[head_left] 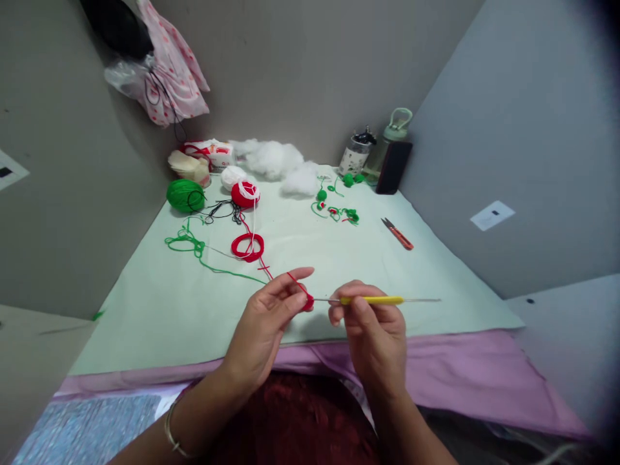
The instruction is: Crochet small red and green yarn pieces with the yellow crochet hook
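1. Grey walls [310,84] box in this counter [349,258], its pale green cloth carrying white stuffing [274,159] at the far side, a green yarn ball [180,196] at far left and orange snips [398,234] to the right.
2. At near centre, the left hand [264,313] has its grip pinched on a small red piece [308,301], with a red strand [296,282] running over the fingers.
3. And the right hand [375,326]! That grip is closed pen-fashion round the yellow handle of a hook [372,300], whose slim metal shaft points left and meets the red piece. Whether its tip sits inside a loop, I can't tell.
4. Handling, as I'd judge it: the piece looks light, soft and easily squashed, best pinched at its edge beside the hook. The hook looks light and stiff; hold the handle, since the bare metal could slip.
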`<state>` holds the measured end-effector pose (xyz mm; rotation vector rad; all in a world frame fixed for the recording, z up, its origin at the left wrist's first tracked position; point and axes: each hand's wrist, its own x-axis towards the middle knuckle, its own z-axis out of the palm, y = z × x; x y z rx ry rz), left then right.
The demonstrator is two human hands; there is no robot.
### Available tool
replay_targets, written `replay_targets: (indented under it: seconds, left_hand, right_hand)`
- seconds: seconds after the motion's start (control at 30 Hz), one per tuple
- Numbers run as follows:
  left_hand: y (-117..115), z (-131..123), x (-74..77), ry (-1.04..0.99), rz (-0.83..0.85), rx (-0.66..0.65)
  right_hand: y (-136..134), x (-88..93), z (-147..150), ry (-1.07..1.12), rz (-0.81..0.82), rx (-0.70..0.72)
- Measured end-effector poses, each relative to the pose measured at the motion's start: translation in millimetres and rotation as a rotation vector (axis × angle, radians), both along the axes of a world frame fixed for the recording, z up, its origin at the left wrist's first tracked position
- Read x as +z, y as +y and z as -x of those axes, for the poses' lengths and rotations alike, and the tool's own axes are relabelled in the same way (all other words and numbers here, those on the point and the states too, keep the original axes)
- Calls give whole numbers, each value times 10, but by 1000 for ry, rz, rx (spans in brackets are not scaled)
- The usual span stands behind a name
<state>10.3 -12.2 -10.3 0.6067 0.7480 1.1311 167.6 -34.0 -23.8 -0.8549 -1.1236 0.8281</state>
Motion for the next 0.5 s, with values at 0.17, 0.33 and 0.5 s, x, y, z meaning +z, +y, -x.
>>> replay_targets:
  seconds: [0.17, 0.33, 0.5]
  left_hand:
    - [-82, -84, -21, -63, 9, 5]
    - [33, 4, 22, -188, 237, -170]
    - [73, 39, 3, -69, 97, -63]
  right_hand:
    - [-58, -172, 29, -730, -400, -282]
    - [-21, -155, 1, -504, -292, -292]
    - [29, -17, -19, -49, -35, -62]
